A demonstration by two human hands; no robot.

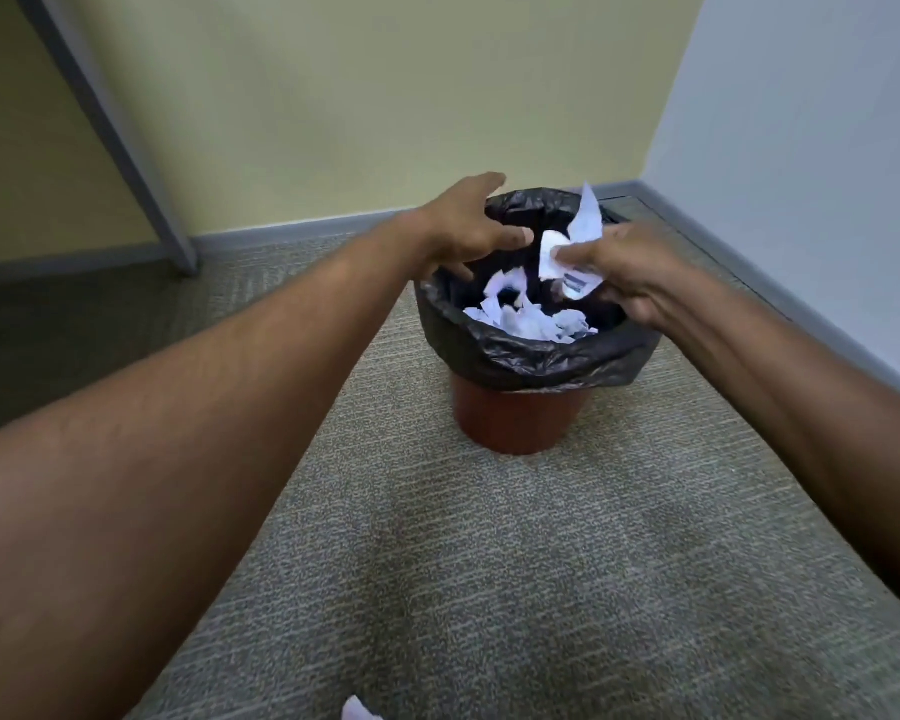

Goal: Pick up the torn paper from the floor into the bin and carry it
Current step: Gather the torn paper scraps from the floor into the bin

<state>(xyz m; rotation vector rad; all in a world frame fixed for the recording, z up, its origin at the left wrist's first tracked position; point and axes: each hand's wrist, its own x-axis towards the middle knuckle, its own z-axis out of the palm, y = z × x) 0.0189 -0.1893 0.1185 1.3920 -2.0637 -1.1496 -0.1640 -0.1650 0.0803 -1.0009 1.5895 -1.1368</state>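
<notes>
A small red-brown bin [515, 418] lined with a black bag [531, 356] stands on the carpet near the corner. Several torn white paper pieces [526, 317] lie inside it. My right hand [630, 272] hovers over the bin's right rim and pinches torn paper scraps [572, 246], one with a blue printed block. My left hand [468, 226] is over the bin's far-left rim with fingers spread and relaxed, holding nothing. One more torn scrap [357, 710] lies on the carpet at the bottom edge of the view.
Grey carpet [489, 563] covers the floor. A pale yellow wall [385, 96] is behind the bin and a white wall [801, 148] to its right, meeting in a corner. A grey slanted desk leg [126, 148] stands at the left.
</notes>
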